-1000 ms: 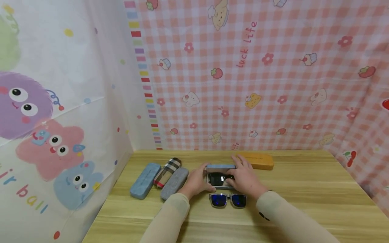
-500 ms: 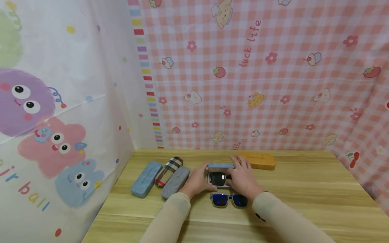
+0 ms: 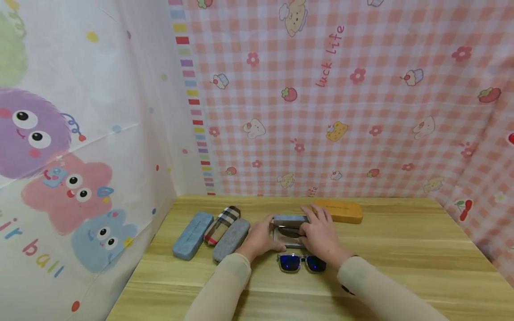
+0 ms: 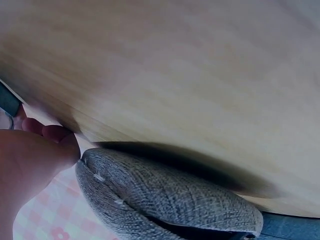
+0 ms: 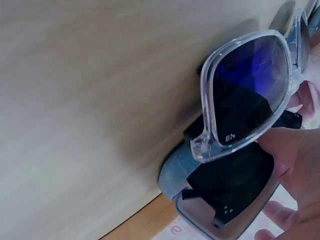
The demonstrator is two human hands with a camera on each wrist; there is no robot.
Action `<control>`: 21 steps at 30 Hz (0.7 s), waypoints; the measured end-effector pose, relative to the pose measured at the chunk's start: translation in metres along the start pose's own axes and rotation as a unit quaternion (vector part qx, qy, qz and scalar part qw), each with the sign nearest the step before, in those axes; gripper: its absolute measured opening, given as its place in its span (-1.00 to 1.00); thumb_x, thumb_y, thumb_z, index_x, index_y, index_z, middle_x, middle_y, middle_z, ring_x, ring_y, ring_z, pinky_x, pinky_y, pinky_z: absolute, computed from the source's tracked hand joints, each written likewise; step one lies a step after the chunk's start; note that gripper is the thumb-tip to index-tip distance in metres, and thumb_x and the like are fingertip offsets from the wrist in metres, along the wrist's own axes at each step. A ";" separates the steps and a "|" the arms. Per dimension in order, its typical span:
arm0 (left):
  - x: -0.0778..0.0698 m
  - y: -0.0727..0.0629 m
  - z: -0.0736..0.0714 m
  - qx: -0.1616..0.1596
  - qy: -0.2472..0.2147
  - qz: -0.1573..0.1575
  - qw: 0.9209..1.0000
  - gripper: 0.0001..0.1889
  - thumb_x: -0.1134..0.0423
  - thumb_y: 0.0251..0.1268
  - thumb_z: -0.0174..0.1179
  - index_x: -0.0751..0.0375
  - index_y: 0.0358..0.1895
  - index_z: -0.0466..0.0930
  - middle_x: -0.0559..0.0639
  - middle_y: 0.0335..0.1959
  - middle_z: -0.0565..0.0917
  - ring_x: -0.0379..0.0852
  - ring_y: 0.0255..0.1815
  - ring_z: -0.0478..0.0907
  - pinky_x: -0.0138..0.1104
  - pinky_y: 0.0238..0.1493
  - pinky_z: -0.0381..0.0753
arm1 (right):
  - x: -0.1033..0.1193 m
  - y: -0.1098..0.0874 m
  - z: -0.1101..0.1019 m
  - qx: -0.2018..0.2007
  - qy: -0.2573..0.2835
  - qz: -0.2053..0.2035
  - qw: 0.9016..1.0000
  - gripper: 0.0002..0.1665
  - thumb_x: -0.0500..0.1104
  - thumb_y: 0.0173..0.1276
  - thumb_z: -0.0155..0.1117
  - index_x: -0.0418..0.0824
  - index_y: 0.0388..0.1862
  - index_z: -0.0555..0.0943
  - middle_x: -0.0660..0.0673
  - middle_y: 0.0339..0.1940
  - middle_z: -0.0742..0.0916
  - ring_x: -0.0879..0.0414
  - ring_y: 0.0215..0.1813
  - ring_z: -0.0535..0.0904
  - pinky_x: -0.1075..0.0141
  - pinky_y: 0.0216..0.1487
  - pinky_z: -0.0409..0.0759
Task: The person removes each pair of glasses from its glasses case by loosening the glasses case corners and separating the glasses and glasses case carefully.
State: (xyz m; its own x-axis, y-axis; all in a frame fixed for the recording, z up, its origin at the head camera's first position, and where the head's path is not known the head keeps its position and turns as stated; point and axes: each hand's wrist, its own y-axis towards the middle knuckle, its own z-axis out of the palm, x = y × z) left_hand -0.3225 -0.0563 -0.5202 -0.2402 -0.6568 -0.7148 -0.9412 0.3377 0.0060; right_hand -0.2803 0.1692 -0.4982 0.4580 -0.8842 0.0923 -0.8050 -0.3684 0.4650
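An open blue glasses case [image 3: 289, 219] lies mid-table with its lid raised at the back. My left hand [image 3: 260, 238] grips its left end, thumb at the front edge. With thumb and finger, my right hand [image 3: 322, 235] pinches the right side of black sunglasses [image 3: 290, 232], which are tilted in the case opening. In the right wrist view, black lenses [image 5: 235, 182] show by the lid, partly hidden behind clear-framed sunglasses [image 5: 250, 90] with blue lenses. Those clear-framed sunglasses [image 3: 290, 263] lie on the table just in front of the case.
Left of the hands lie a grey fabric case [image 3: 231, 240], a plaid case [image 3: 222, 225] and a light blue case [image 3: 193, 236]. An orange case [image 3: 341, 211] lies behind my right hand. Patterned cloths hang behind and left of the wooden table [image 3: 401, 258].
The black sunglasses have tipped inside the case, from lenses facing up to nearly edge-on, under my right hand. My left hand has kept its grip on the case.
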 end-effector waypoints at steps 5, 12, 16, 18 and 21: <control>0.000 0.001 0.001 0.001 0.003 -0.005 1.000 0.12 0.05 -0.02 0.74 0.05 0.64 0.29 0.17 0.37 0.68 0.22 0.47 0.51 0.10 0.53 0.45 | -0.002 -0.009 -0.011 -0.020 -0.001 -0.034 0.999 -0.75 -0.11 0.09 0.77 0.00 -0.54 0.77 -0.26 0.49 0.62 -0.39 0.59 0.37 -0.39 0.54 0.30; 0.001 0.001 0.002 -0.005 0.013 0.000 1.000 0.10 0.05 -0.03 0.75 0.02 0.63 0.31 0.13 0.35 0.70 0.23 0.46 0.51 0.14 0.56 0.39 | -0.001 -0.025 -0.031 -0.073 -0.006 -0.104 0.992 -0.71 -0.18 0.00 0.81 -0.01 -0.52 0.76 -0.25 0.43 0.65 -0.39 0.52 0.44 -0.38 0.47 0.37; 0.001 0.001 0.003 -0.002 0.002 -0.006 1.000 0.11 0.11 -0.01 0.74 0.04 0.65 0.28 0.15 0.34 0.70 0.22 0.45 0.51 0.11 0.50 0.48 | 0.005 -0.035 -0.043 -0.085 -0.001 -0.136 0.987 -0.67 -0.17 -0.05 0.83 0.01 -0.52 0.74 -0.26 0.40 0.67 -0.37 0.50 0.46 -0.40 0.41 0.44; 0.000 0.001 0.004 -0.001 -0.002 -0.011 1.000 0.12 0.13 -0.01 0.74 0.05 0.66 0.27 0.16 0.34 0.69 0.22 0.45 0.52 0.10 0.49 0.50 | 0.009 -0.042 -0.048 -0.088 -0.010 -0.155 0.984 -0.66 -0.13 -0.09 0.85 0.03 -0.54 0.74 -0.25 0.38 0.68 -0.35 0.49 0.47 -0.37 0.38 0.49; 0.000 0.000 0.004 0.004 -0.012 -0.019 1.000 0.14 0.14 -0.01 0.74 0.04 0.68 0.24 0.17 0.37 0.67 0.21 0.46 0.52 0.09 0.48 0.52 | 0.016 -0.051 -0.054 -0.096 -0.019 -0.185 0.978 -0.63 -0.09 -0.19 0.89 0.04 -0.57 0.74 -0.22 0.34 0.71 -0.31 0.45 0.52 -0.29 0.31 0.58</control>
State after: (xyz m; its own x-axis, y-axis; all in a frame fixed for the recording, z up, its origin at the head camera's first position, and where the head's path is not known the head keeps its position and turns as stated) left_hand -0.3216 -0.0530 -0.5228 -0.1984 -0.6526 -0.7313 -0.9474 0.3188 -0.0275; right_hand -0.2112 0.1892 -0.4733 0.6870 -0.7123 -0.1436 -0.5001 -0.6068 0.6178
